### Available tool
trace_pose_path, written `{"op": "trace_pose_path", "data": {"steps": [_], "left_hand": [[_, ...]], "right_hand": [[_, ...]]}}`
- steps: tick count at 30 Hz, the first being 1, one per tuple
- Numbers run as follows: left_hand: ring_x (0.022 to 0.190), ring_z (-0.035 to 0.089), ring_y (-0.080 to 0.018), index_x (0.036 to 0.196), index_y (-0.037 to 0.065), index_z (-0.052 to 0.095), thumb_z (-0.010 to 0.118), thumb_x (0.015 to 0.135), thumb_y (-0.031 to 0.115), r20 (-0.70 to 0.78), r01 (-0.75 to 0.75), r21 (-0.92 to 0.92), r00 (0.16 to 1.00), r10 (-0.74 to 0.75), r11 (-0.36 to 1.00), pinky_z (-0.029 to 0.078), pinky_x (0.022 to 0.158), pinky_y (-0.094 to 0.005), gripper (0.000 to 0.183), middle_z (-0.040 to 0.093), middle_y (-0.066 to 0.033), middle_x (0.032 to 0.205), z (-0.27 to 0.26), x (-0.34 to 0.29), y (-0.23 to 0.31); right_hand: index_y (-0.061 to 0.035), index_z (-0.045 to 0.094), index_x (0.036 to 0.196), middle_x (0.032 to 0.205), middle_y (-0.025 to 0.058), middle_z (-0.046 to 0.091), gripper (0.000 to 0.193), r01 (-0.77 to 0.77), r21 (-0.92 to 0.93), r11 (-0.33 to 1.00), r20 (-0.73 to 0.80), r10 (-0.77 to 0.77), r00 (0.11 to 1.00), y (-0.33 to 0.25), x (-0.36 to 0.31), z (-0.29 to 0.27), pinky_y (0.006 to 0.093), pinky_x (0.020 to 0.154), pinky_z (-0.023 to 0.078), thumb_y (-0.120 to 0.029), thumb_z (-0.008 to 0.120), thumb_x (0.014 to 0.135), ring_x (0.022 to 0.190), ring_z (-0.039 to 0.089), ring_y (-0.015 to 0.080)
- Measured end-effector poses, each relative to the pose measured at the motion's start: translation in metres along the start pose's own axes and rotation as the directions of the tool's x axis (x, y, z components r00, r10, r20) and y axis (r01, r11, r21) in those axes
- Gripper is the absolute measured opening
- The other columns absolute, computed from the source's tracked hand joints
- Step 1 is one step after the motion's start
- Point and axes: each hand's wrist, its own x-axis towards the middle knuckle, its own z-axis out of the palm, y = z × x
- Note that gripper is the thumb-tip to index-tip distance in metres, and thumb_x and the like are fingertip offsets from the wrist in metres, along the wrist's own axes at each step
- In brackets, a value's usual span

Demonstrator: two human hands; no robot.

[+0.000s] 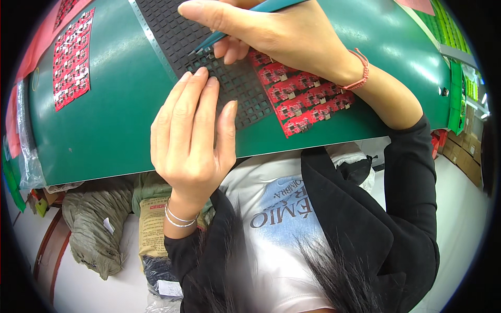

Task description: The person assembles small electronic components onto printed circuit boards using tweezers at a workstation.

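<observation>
My right hand (297,39) grips a pair of teal tweezers (213,39), their tips down at a black sheet (164,26) marked off in small squares. Toward its near end the sheet is an open lattice with green showing through; farther off the squares look filled. My left hand (188,130) lies with fingers stretched out on the sheet's near left part, just short of the tweezer tips. Below my right wrist, beside the lattice, is a panel of red circuit boards (302,99) with small components. Whether the tips pinch anything is too small to tell.
All this lies on a green tabletop (115,125). Another red circuit board panel (72,62) is at the left, and a metal strip (151,39) runs along the black sheet. Green bins (456,99) stand at the right edge. Below the table edge are wrapped bags (99,224).
</observation>
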Motion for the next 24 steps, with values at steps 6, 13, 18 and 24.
{"op": "trace_pose_path", "data": {"steps": [6,13,18,24], "left_hand": [[0.106,0.073,-0.0294,0.104,-0.004,0.078,0.078,0.083,0.011,-0.019,-0.002,0.011,1.0,0.003,1.0,0.056,0.089,-0.0362,0.026,0.076,-0.0136,0.112,0.0034,0.0013,-0.0014],[0.105,0.073,-0.0291,0.103,-0.004,0.078,0.08,0.081,0.01,-0.034,-0.01,0.007,0.999,0.01,1.0,0.057,0.088,-0.0358,0.026,0.076,-0.0136,0.111,0.0051,0.0006,-0.002],[0.106,0.073,-0.029,0.103,-0.004,0.078,0.08,0.081,0.011,-0.036,-0.014,0.013,0.999,0.015,1.0,0.057,0.088,-0.0361,0.027,0.076,-0.0136,0.111,0.0043,-0.0012,-0.0031],[0.106,0.073,-0.029,0.103,-0.004,0.078,0.08,0.082,0.012,-0.029,-0.014,0.016,0.999,0.014,1.0,0.057,0.088,-0.0363,0.027,0.076,-0.0135,0.111,0.0033,-0.0024,-0.0053]], "right_hand": [[0.0008,0.063,0.071,0.062,0.0037,0.066,0.037,-0.003,0.021,1.0,0.011,0.003,1.0,0.0006,0.0006,-0.0003,0.0198,0.047,0.046,-0.019,0.072,0.1,0.054,0.062,0.006],[0.001,0.063,0.071,0.063,0.0036,0.066,0.037,0.033,-0.012,0.999,0.03,-0.033,0.999,0.001,0.0,-0.0008,0.0193,0.047,0.046,-0.019,0.071,0.101,0.054,0.061,0.0054],[0.0011,0.063,0.07,0.062,0.003,0.065,0.038,0.082,-0.069,0.994,0.002,-0.082,0.997,0.0017,-0.0009,0.0027,0.0188,0.047,0.046,-0.02,0.071,0.101,0.054,0.06,0.0042],[0.0012,0.063,0.072,0.063,0.0036,0.066,0.037,0.036,-0.104,0.994,-0.01,-0.038,0.999,0.0021,-0.0003,0.0052,0.0186,0.047,0.046,-0.02,0.071,0.101,0.055,0.062,0.0044]]}}
